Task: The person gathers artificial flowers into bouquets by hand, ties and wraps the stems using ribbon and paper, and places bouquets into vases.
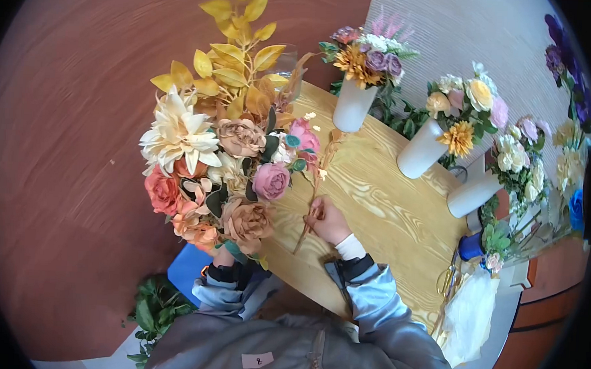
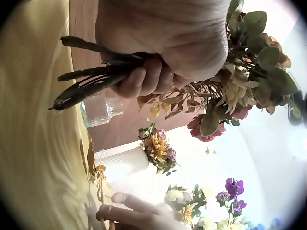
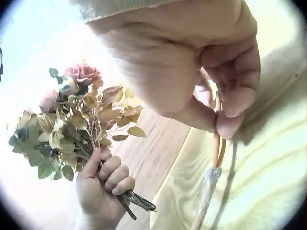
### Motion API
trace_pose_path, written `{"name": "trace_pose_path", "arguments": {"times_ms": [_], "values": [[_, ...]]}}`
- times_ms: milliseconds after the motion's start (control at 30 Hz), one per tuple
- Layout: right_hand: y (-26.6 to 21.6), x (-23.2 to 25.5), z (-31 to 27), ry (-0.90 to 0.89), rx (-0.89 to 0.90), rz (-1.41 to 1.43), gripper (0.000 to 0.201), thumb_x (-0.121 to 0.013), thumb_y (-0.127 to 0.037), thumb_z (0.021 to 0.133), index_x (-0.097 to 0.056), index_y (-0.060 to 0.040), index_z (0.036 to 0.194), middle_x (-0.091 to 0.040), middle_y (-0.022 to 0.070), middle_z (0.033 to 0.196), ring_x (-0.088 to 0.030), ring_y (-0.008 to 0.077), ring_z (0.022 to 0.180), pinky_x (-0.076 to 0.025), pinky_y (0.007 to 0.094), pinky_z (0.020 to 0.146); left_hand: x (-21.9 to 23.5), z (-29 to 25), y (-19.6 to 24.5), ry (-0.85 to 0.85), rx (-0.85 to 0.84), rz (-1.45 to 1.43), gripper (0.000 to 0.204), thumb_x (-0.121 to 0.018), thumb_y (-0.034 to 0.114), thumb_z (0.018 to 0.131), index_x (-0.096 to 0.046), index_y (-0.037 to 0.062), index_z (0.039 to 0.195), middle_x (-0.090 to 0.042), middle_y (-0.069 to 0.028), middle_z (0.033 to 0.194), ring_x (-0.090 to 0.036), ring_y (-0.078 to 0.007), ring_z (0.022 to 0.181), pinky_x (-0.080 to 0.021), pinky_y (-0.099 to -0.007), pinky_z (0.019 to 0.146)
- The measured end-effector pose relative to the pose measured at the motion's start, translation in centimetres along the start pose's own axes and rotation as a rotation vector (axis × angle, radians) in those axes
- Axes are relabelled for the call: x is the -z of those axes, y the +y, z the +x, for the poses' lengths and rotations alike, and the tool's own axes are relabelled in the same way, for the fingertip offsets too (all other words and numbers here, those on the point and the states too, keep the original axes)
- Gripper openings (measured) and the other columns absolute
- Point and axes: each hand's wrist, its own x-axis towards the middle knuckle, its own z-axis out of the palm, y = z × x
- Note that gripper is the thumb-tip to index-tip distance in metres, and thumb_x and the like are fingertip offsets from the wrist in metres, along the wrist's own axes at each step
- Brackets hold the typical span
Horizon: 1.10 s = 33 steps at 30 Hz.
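My left hand (image 2: 163, 43) grips the dark stems (image 2: 91, 79) of a large bouquet; in the head view the flowers (image 1: 236, 175) mostly hide that hand. Cream, coral, tan and pink blooms fill the bunch, with yellow leaves (image 1: 231, 74) rising at its far side. My right hand (image 1: 330, 221) pinches a thin brown stem (image 1: 302, 238) between thumb and fingers, just over the wooden table. In the right wrist view that stem (image 3: 215, 153) is forked, with a greyish wrapped part below the fingertips. The bouquet is to the left of the right hand, apart from it.
Three white vases with flowers, one (image 1: 355, 107) at the far edge, others (image 1: 421, 149) (image 1: 472, 196) to the right, stand on the wooden table (image 1: 381, 209). A clear glass vessel (image 1: 287, 67) is behind the bouquet. Scissors (image 1: 447, 279) and white sheets (image 1: 469, 317) lie at the right.
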Motion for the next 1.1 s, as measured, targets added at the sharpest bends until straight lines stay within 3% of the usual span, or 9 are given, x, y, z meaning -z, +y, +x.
{"name": "trace_pose_path", "arguments": {"times_ms": [67,200,233,267,333,433,600,900,1100], "values": [[0.1,0.7,-1.1,-0.031,-0.224,0.514,0.028,-0.061,-0.013,0.073,-0.047,-0.0063,0.096,-0.054,0.0036,0.066,-0.056,0.0132,0.054,-0.044,0.0243,0.044,-0.7,0.3,-0.3,-0.001,0.027,0.000,0.029,-0.043,0.027,0.086,-0.045,0.0066,0.107,-0.048,-0.0041,0.088,-0.046,-0.0161,0.078,-0.040,-0.0261,0.066],[-0.4,2.6,-3.1,-0.050,-0.408,0.896,0.023,-0.056,-0.012,0.078,-0.048,-0.0036,0.098,-0.053,0.0006,0.071,-0.053,0.0068,0.052,-0.041,0.0179,0.040,-1.7,1.0,-0.8,0.021,0.055,0.008,0.024,-0.042,0.025,0.087,-0.048,0.0071,0.101,-0.047,-0.0017,0.081,-0.045,-0.0143,0.072,-0.040,-0.0249,0.060],[0.1,2.9,-3.3,-0.152,-0.402,1.034,0.022,-0.054,-0.013,0.080,-0.049,-0.0037,0.099,-0.053,-0.0001,0.070,-0.052,0.0065,0.051,-0.041,0.0179,0.040,4.0,5.1,-6.7,-0.301,0.286,-0.437,0.016,-0.040,0.023,0.088,-0.043,0.0103,0.078,-0.031,0.0046,0.063,-0.031,-0.0092,0.053,-0.028,-0.0230,0.047],[0.4,3.2,-3.6,-0.257,-0.393,1.169,0.021,-0.052,-0.014,0.082,-0.050,-0.0037,0.100,-0.052,-0.0008,0.070,-0.051,0.0063,0.050,-0.042,0.0179,0.041,3.8,5.0,-7.1,-0.304,0.288,-0.436,0.016,-0.040,0.023,0.088,-0.043,0.0103,0.078,-0.031,0.0046,0.063,-0.031,-0.0092,0.053,-0.028,-0.0230,0.047],[0.4,3.4,-4.4,-0.233,-0.379,1.171,0.019,-0.051,-0.015,0.084,-0.051,-0.0040,0.099,-0.053,-0.0012,0.069,-0.051,0.0060,0.049,-0.041,0.0175,0.041,3.2,4.6,-8.0,-0.182,0.419,-0.227,0.024,-0.038,0.021,0.089,-0.031,0.0119,0.068,-0.020,0.0053,0.059,-0.019,-0.0072,0.048,-0.018,-0.0239,0.045],[0.6,3.1,-5.7,-0.177,-0.307,1.090,0.019,-0.048,-0.019,0.086,-0.054,-0.0046,0.097,-0.053,-0.0013,0.068,-0.050,0.0054,0.049,-0.040,0.0168,0.042,-3.5,4.1,-3.5,-0.297,0.283,-0.022,0.024,-0.036,0.020,0.090,-0.031,0.0115,0.068,-0.020,0.0049,0.058,-0.019,-0.0076,0.046,-0.020,-0.0229,0.044],[-0.2,1.5,-7.8,0.025,-0.158,0.900,0.019,-0.051,-0.018,0.085,-0.055,-0.0011,0.092,-0.052,-0.0009,0.058,-0.049,0.0052,0.047,-0.039,0.0176,0.045,-12.8,3.5,2.8,-0.247,0.327,-0.091,0.027,-0.034,0.024,0.091,-0.029,0.0112,0.068,-0.021,0.0039,0.057,-0.021,-0.0067,0.046,-0.021,-0.0212,0.044],[-3.3,3.4,-8.7,0.423,0.298,0.306,0.012,-0.052,-0.005,0.082,-0.058,0.0014,0.089,-0.045,0.0017,0.070,-0.048,0.0049,0.053,-0.036,0.0168,0.045,-14.0,3.6,3.7,-0.404,0.315,-0.077,0.025,-0.033,0.032,0.091,-0.033,0.0124,0.076,-0.023,0.0043,0.057,-0.021,-0.0054,0.045,-0.021,-0.0201,0.043],[-5.3,5.6,-6.8,0.364,0.283,0.482,0.016,-0.056,-0.006,0.079,-0.060,0.0006,0.093,-0.043,0.0007,0.066,-0.037,0.0049,0.050,-0.031,0.0185,0.045,-16.2,3.8,6.4,-0.284,0.369,-0.333,0.022,-0.028,0.029,0.093,-0.038,0.0135,0.081,-0.022,0.0054,0.055,-0.019,-0.0045,0.041,-0.018,-0.0200,0.039]]}}
